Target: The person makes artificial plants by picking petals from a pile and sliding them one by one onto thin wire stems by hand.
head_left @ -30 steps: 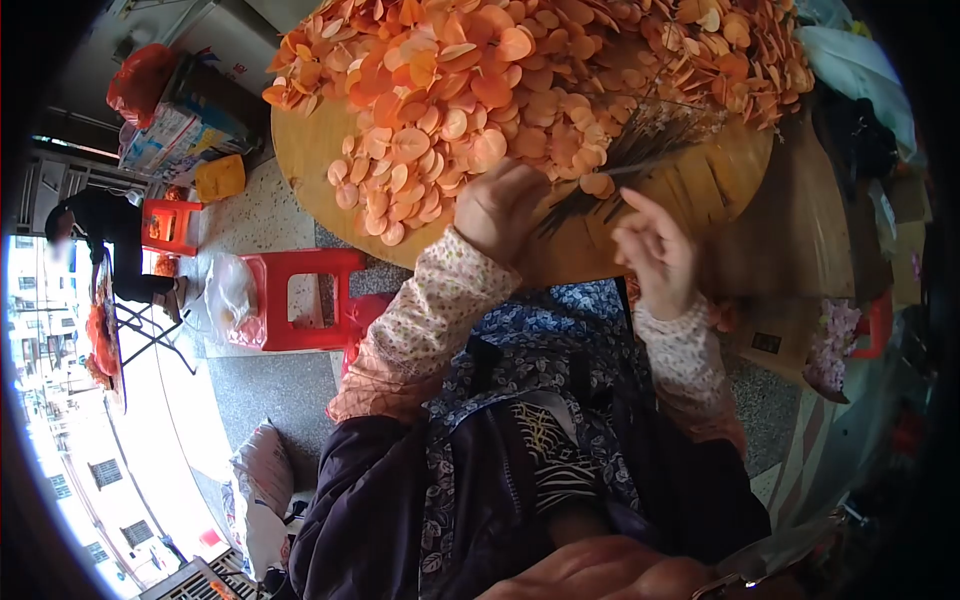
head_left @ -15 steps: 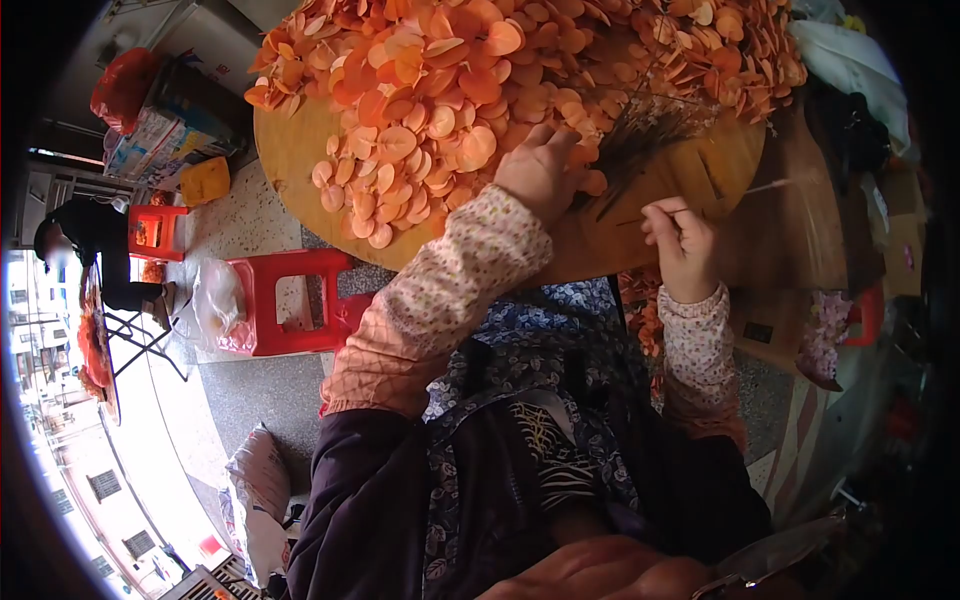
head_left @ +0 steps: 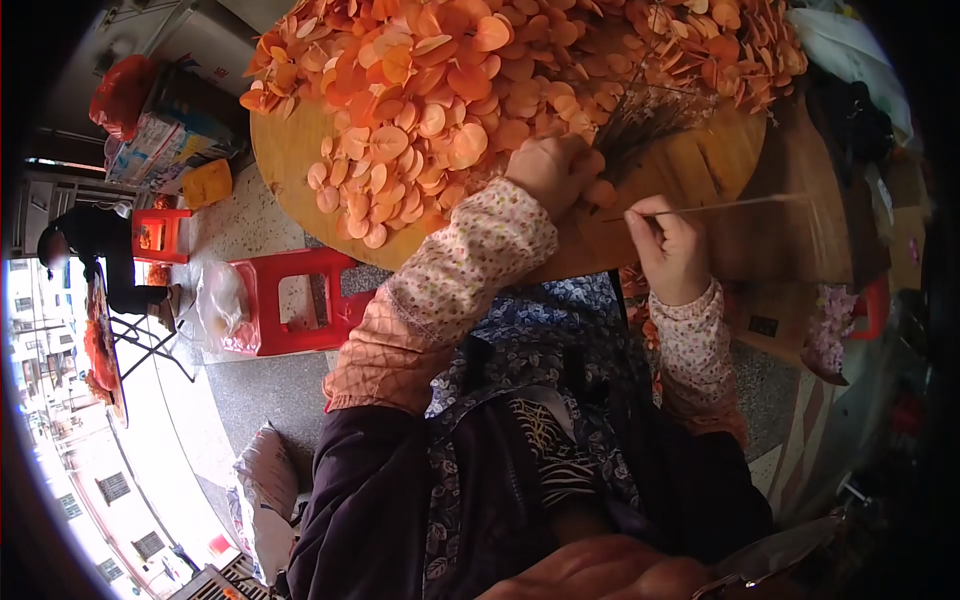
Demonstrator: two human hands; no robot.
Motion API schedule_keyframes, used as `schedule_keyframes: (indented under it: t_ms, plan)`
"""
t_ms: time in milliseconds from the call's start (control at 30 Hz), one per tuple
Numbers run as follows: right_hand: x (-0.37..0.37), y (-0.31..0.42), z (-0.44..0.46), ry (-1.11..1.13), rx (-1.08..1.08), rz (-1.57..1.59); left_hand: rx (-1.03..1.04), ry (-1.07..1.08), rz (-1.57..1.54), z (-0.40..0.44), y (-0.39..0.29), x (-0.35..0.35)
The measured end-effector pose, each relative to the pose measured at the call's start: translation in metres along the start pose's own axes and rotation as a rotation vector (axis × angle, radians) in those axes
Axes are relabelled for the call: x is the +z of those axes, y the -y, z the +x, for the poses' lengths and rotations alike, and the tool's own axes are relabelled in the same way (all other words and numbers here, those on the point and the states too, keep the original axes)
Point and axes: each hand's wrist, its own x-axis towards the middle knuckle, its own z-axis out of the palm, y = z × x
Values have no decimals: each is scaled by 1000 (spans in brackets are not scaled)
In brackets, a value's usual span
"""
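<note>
My left hand (head_left: 550, 172) is closed at the near side of a heap of orange round-leaved sprigs (head_left: 430, 110) on a round wooden table (head_left: 300, 185). Orange leaves (head_left: 600, 193) poke out at its fingertips, though the fingers hide most of the grip. To the right, my right hand (head_left: 668, 245) pinches a long thin wire-like stem (head_left: 745, 205) between thumb and forefinger. The stem points away to the right and is blurred at its far end. Dark thin stems (head_left: 635, 135) lie bundled on the table just beyond both hands.
A red plastic stool (head_left: 300, 300) with a clear plastic bag (head_left: 222, 300) stands left of the table. Cardboard (head_left: 765, 320) and a pinkish bundle (head_left: 830, 330) are at the right. Another person (head_left: 100, 255) sits at a folding table farther left.
My right hand has turned and shifted slightly left, and the stem in it lies nearer level. My left hand has moved a little right and nearer me, with the leaves at its fingertips.
</note>
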Motion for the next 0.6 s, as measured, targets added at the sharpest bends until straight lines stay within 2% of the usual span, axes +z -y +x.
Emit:
schedule_keyframes:
  t_ms: [133, 233, 300, 333, 400, 433, 500, 533, 600]
  plan:
    - [10, 0, -1, 4, -60, -46, -52, 63, -70, -3, 2, -8]
    - [10, -1, 1, 53, -17, -7, 21, -40, -127, -9, 7, -15]
    - [10, -5, -1, -97, -16, 239, -96, -76, -387, -14, 14, -17]
    - [12, -2, 1, -100, -14, 239, -95, -73, -386, -17, 13, -20]
    - [20, 7, 6, -199, -53, 602, -228, -92, -686, -24, 6, -26]
    - [24, 9, 6, -159, -24, 622, -228, -90, -686, -30, -1, -27]
    - [37, 10, 3, -183, -2, 664, -326, -208, -949, -41, -16, -26]
    - [42, 10, 2, -187, -14, 657, -330, -208, -951, -46, -21, -24]
    - [53, 16, 0, -178, 10, 666, -421, -262, -1150, -55, -26, -22]
